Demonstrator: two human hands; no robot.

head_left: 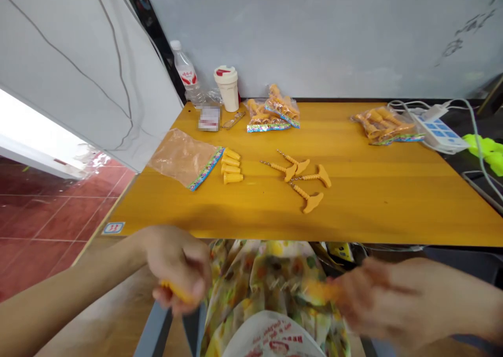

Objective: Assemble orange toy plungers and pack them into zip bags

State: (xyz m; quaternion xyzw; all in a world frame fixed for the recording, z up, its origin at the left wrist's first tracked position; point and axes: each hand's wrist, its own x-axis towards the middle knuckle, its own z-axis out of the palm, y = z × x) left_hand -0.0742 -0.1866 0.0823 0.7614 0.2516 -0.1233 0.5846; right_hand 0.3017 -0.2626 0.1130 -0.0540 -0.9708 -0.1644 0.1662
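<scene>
Between left hand's [178,268] pinching fingers, orange piece [177,292], right hand [377,299] gripping blurred corkscrew [302,289]

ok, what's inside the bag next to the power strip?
Through the clear plastic of the bag you can see several orange pieces, piled over one another. The lower ones are partly covered and glare blurs the edges, so I can't give a sure count.

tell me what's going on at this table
Someone's left hand grips a small orange piece, and their right hand holds an orange-handled corkscrew-like tool, blurred. On the table lie four similar tools, a short row of yellow sleeves, an open-looking clear bag and filled bags.
</scene>
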